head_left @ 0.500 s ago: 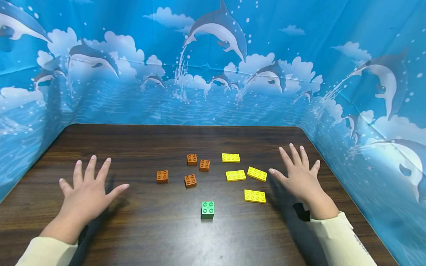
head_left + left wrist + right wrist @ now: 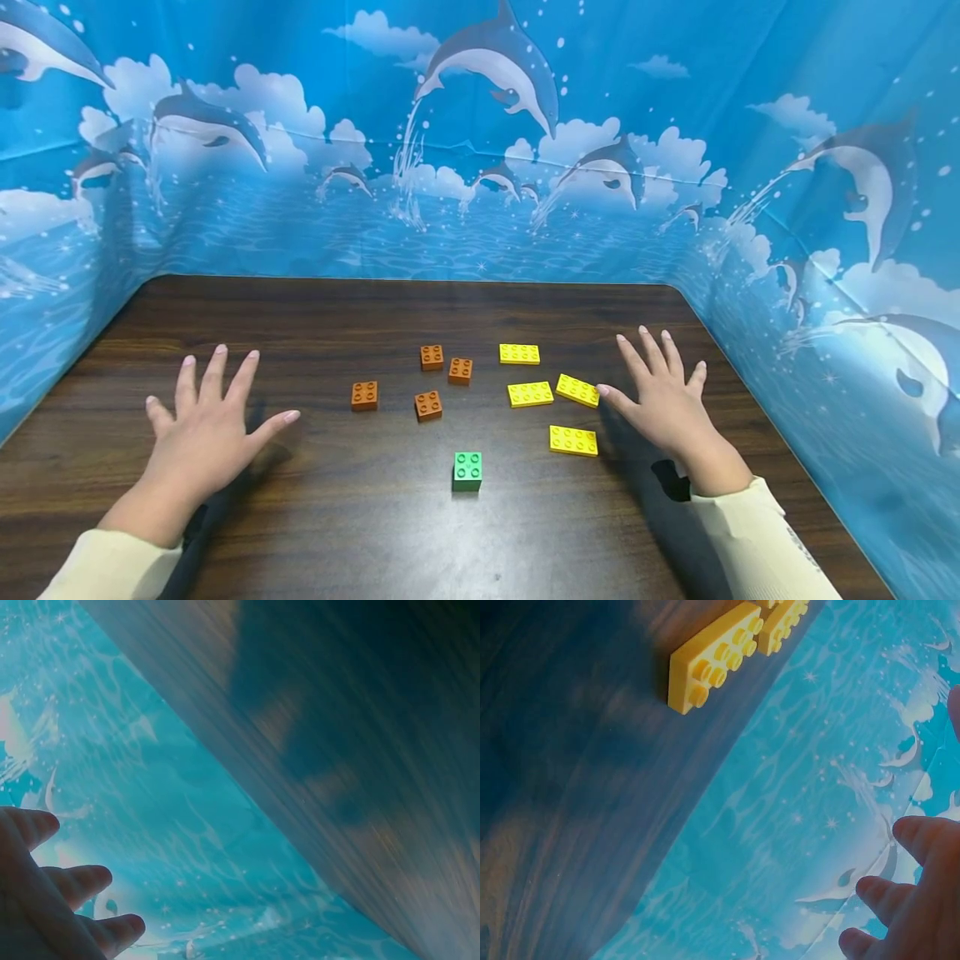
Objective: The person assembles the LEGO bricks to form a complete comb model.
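In the head view the left hand [image 2: 198, 437] and the right hand [image 2: 667, 408] hover over the dark wood-grain counter [image 2: 322, 525], backs upward, the fingers of each spread wide. Four flat oblong yellow plastic bricks with studs [image 2: 530, 395] lie to the left of the right fingers; the nearest is right by the right thumb tip, and from above I cannot tell whether the two touch. Only this view shows the four square orange-brown plastic bricks [image 2: 428, 406], well to the right of the left fingers, and the square green plastic brick [image 2: 467, 472], which sits between the hands, nearer the person than either set of fingertips. The right wrist view adds the thickness and raised studs of one yellow brick, with more yellow beyond it, to the left of the right fingertips. The murkier left wrist view shows three left fingertips, held apart, against the blue dolphin-printed cloth [image 2: 210, 825].
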`<action>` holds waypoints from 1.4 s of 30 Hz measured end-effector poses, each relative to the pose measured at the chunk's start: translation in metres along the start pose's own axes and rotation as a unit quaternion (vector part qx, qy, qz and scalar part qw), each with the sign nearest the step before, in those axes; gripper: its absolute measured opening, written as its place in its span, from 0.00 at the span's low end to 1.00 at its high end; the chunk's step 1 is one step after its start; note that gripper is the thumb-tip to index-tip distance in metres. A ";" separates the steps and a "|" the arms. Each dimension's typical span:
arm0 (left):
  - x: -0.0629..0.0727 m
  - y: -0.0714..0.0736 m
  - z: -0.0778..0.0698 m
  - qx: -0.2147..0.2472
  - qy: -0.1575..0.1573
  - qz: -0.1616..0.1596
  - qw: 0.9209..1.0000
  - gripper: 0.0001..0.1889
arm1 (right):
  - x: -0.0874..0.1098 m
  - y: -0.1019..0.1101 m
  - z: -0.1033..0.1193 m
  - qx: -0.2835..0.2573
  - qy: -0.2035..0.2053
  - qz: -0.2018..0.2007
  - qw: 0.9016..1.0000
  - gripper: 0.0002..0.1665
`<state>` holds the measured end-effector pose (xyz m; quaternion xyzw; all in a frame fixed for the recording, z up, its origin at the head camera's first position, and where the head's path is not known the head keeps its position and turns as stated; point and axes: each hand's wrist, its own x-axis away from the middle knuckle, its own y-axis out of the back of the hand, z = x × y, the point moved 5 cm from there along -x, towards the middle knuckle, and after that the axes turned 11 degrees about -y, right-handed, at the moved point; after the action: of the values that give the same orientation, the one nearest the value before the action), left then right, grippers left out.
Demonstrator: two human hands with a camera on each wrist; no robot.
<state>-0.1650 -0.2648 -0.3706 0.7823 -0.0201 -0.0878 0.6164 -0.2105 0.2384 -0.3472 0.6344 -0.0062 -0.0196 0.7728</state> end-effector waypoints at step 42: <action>-0.005 0.001 -0.099 0.131 -0.173 -0.038 0.975 0.50 | -0.017 -0.038 0.056 -0.108 0.095 0.040 0.989 0.48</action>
<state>-0.1536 -0.1690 -0.3463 0.8292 -0.1080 -0.2423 0.4921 -0.2300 0.1763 -0.3737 0.5453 0.0443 0.0714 0.8341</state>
